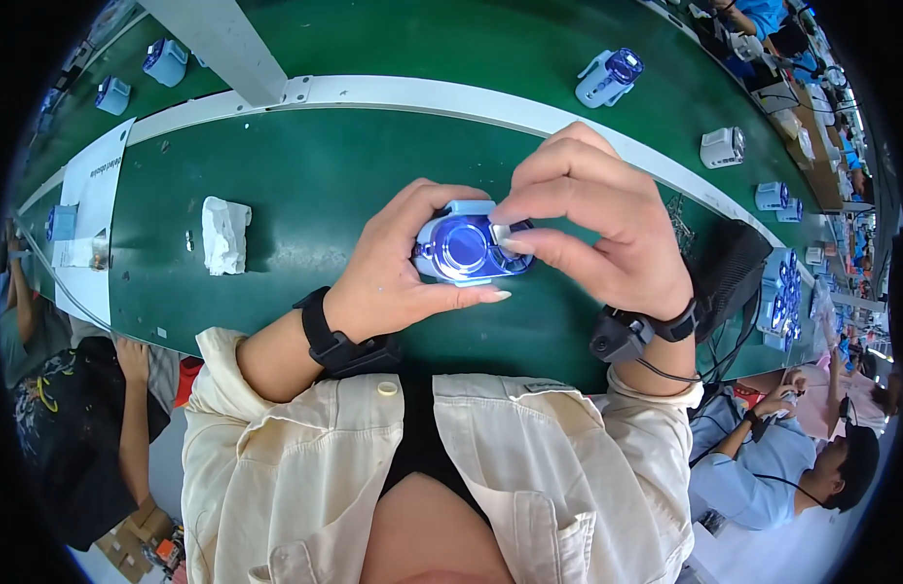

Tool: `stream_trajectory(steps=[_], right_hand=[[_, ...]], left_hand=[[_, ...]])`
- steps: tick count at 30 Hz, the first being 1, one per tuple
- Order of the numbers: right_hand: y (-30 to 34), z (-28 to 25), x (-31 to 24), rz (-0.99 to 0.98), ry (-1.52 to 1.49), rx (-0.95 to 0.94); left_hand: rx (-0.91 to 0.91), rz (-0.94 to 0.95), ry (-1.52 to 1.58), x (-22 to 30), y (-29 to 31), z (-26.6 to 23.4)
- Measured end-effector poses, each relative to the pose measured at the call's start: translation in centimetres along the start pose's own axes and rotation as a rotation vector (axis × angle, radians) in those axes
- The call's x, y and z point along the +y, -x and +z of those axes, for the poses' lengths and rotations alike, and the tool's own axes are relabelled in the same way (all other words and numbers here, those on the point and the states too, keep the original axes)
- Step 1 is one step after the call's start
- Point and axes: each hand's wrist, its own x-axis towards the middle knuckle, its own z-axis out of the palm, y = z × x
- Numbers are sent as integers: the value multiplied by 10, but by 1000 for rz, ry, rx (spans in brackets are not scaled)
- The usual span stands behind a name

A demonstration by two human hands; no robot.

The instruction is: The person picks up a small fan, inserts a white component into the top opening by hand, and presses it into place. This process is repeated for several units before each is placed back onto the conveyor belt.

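Observation:
In front of my chest, my left hand (398,248) wraps round a blue device (461,245) with a shiny, lens-like round face and pale blue sides. Its fingers lie along the far side and its thumb along the near side. My right hand (597,214) comes in from the right, with thumb and forefinger pinched together at the device's right end. Something small and pale shows between those fingertips; what it is, I cannot make out. The right fingers partly cover that end of the device.
A crumpled white paper (225,236) lies on the green table (305,175) at left. A white rail (403,92) borders the far side, with similar devices (609,78) beyond it. To the right are a black bag-like object (734,258), small screws (680,224) and stacked blue devices (780,297). People sit on both sides.

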Motion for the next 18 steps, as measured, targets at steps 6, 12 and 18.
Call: stream_trajectory(steps=[6,12,18], right_hand=[[0,17,-11,302,-94,149],[-1,50,-16,658,-545,462],[-6,82,-11,497,-608,752]], left_hand=[[206,96,-209,-7,4,6],[405,270,-411,-13,2,7],[464,254,-443,-14,5,10]])
